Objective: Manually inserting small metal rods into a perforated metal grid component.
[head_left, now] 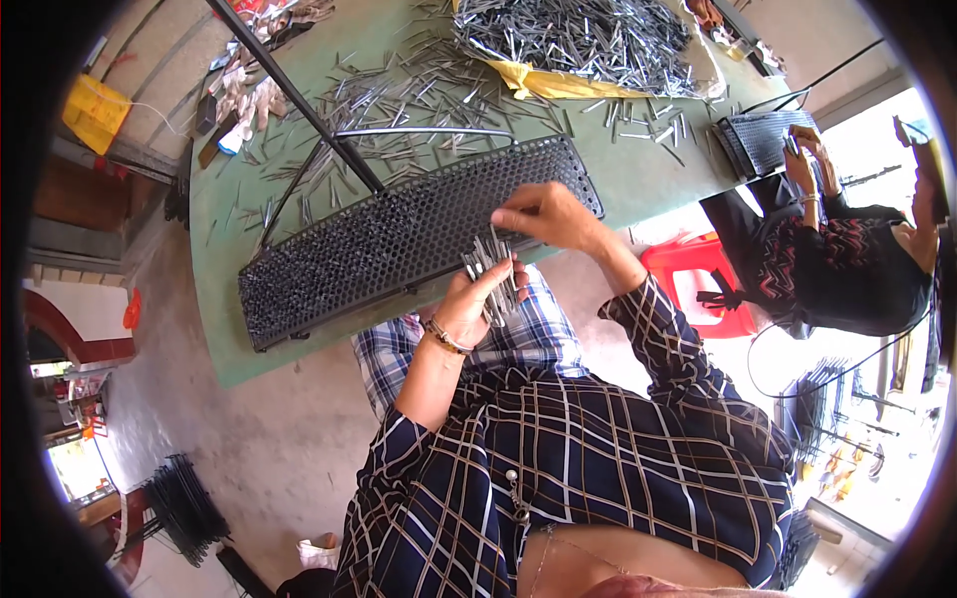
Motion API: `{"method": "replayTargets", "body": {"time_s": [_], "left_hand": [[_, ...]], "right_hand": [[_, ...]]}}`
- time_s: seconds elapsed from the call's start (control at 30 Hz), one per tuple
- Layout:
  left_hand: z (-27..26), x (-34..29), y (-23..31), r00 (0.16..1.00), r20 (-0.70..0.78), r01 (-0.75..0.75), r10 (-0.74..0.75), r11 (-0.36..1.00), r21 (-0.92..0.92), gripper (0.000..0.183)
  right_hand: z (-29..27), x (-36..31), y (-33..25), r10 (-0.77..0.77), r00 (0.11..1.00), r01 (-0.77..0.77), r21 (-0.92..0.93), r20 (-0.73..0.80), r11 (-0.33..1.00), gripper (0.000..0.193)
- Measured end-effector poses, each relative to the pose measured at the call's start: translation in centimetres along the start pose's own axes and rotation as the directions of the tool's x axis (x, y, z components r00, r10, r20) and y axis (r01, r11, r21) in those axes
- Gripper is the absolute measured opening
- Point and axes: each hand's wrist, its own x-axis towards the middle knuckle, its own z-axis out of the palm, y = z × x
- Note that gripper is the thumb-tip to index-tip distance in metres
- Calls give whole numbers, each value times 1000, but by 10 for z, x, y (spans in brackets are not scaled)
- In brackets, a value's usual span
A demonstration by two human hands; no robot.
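A bundle of thin grey metallic strips (490,281) sticks up from my left hand (465,309), whose fingers and thumb are wrapped round it. Just above and to the right, my right hand (556,217) has thumb and forefinger pinched together over the black perforated panel (444,219); anything between those fingertips is too small to make out. The long panel lies tilted along the near edge of the table. Dark pieces crowd the holes on its left part, while the holes toward the right show bare. A black metal rod (299,98) rises from its far side.
Loose strips (384,100) are scattered over the green table (231,344). A yellow-edged sack (583,45) heaped with strips lies at the back. To the right, a person (837,249) works at another black panel (763,140), near a red stool (688,269).
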Motion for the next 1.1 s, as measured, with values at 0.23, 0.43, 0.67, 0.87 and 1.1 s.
{"method": "replayTargets", "body": {"time_s": [0.23,0.43,0.67,0.87,1.1], "left_hand": [[7,0,-2,999,12,-46,46,997,68,22],[3,5,-4,1000,11,-28,27,997,67,22],[7,9,-8,1000,-22,-16,17,998,55,22],[5,11,-8,999,14,-37,36,997,63,21],[11,10,-8,998,-61,5,-4,1000,29,18]], "right_hand": [[2,-6,-19,224,965,-251,237,137,938,27],[-12,5,-1,319,931,-201,481,-177,853,28],[-32,37,39,139,831,-118,75,-539,990,25],[-30,43,48,31,837,-86,-75,-546,993,24],[-27,41,58,-135,839,4,-241,-527,970,20]]}}
